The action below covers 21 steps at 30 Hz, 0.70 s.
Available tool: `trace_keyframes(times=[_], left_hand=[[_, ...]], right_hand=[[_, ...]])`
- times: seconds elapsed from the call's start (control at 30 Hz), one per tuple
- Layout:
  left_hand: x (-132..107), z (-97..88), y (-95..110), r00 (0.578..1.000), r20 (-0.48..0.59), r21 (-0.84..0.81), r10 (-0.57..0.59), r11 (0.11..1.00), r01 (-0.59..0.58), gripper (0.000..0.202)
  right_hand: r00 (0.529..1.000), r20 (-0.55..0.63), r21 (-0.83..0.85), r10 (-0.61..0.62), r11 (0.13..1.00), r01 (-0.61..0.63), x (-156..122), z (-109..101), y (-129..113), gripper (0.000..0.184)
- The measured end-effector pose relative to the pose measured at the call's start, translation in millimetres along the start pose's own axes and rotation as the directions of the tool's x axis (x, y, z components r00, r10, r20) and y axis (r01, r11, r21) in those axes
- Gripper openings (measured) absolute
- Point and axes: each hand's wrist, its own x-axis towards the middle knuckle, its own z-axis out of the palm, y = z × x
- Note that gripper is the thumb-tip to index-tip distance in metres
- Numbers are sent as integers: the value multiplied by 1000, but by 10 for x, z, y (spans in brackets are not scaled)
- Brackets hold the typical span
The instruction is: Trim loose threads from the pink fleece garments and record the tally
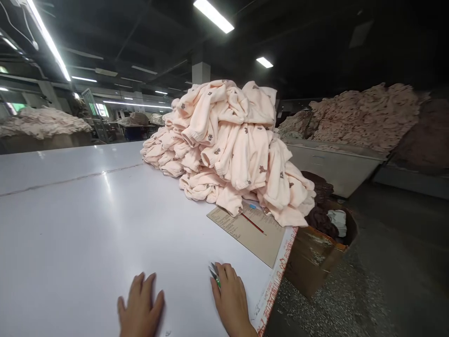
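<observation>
My left hand (140, 306) rests on the white tabletop (87, 234), its fingers spread and nothing in them. To the right, near the table's edge, my right hand (230, 297) is closed round a pair of thread snips (214, 274). Their pointed blades stick out past the fingers, and a bit of green shows on the handle. Beyond both hands rises a big heap of pale pink fleece garments (231, 140) with small brown animal prints. Partly under the heap lies a sheet of brown cardboard (259, 245) with handwriting and a red pencil (253, 223) on it.
Beside the table on the right stands a cardboard box (312, 262) holding dark brown cloth (321, 213). Behind it, a large pale bin (326, 166) is piled with pink garments (361, 119). Another pink pile (45, 122) is at the far left. A small blue piece (252, 206) lies on the cardboard.
</observation>
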Motion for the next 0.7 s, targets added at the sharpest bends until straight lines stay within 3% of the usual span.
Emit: trace_keyframes(times=[0.17,0.27,0.37,0.5,0.6,0.7], left_hand=[[276,210,891,978,117,-159,170,976,-150,43],[587,366,1360,950,109,-221,293,939,-265,45],[1007,552,1721,930,60,-244,362,909,-338,48],[1507,786,1947,938,5,-214,346,917,-337,46],[1710,931,1971,937,12,-181,348,923,-340,44],[1797,1035,1956,929,41,-155,367,921,-357,45]], right_hand=[[996,-83,86,-22,996,29,74,33,303,33],[994,-105,96,26,995,-16,307,-115,789,26],[994,-80,36,80,996,-77,722,-334,1358,20],[988,10,-129,152,980,-150,1341,-466,1874,19],[971,129,-231,203,958,-169,1690,-362,2028,21],[933,243,-268,267,942,-200,1869,-253,2118,21]])
